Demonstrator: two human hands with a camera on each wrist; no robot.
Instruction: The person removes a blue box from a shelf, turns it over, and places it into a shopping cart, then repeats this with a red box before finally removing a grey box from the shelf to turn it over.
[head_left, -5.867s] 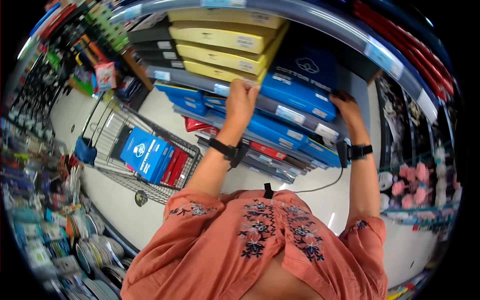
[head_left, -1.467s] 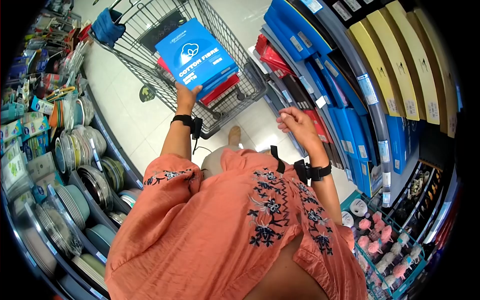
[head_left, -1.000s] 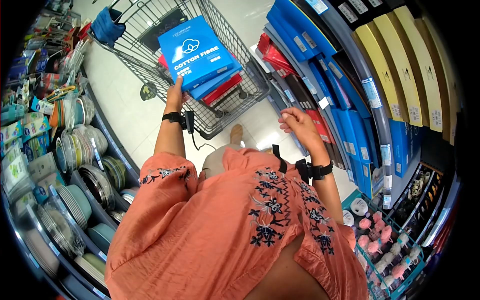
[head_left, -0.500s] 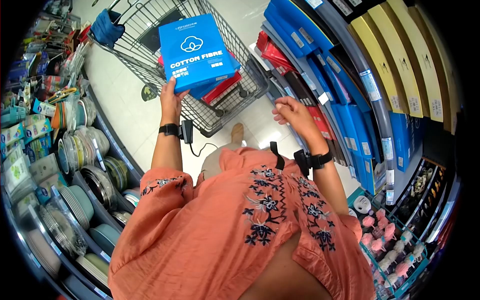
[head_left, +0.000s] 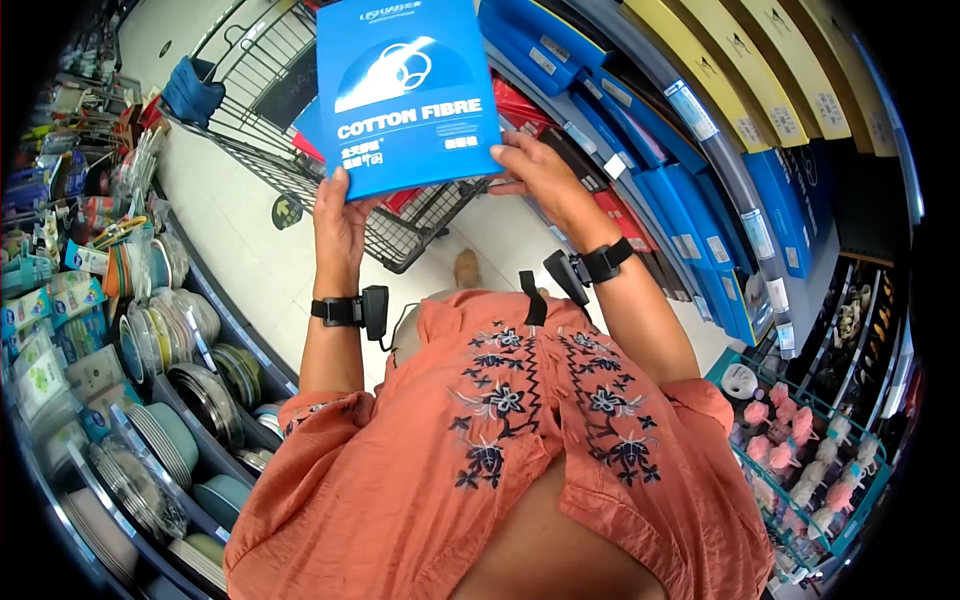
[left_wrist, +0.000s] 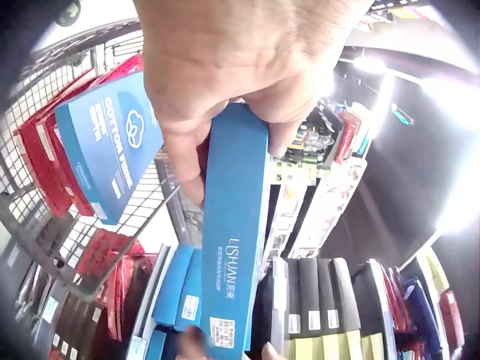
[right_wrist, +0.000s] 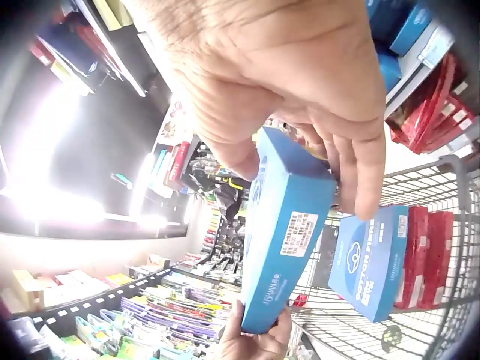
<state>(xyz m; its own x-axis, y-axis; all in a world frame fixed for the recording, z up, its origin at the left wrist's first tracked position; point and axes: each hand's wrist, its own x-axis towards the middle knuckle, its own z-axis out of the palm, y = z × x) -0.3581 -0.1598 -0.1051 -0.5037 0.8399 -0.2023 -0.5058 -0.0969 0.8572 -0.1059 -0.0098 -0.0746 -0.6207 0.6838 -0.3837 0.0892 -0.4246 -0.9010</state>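
Note:
A flat blue box (head_left: pixel 410 110) with "COTTON FIBRE" printed on its front is held up over the shopping cart. My left hand (head_left: pixel 340 225) grips its lower left corner, thumb on the front face. At the lower right corner my right hand (head_left: pixel 545 180) pinches the edge with the thumb in front and fingers behind. The left wrist view shows the box's narrow side (left_wrist: pixel 236 232) with a barcode sticker, between thumb and fingers. A second blue box (right_wrist: pixel 367 262) of the same print lies in the cart beside red packages (right_wrist: pixel 427 259).
The wire shopping cart (head_left: pixel 270 165) stands ahead, a blue cloth (head_left: pixel 193 92) on its handle. Shelves of blue boxes (head_left: pixel 690 220) and yellow boxes (head_left: pixel 735 75) rise on the right. Plates (head_left: pixel 160 440) line the left shelf. A teal basket (head_left: pixel 800 470) hangs at lower right.
The blue box was lifted from the cart toward me, first in the left hand alone. The right hand, free half a second ago, has come up and taken its right corner.

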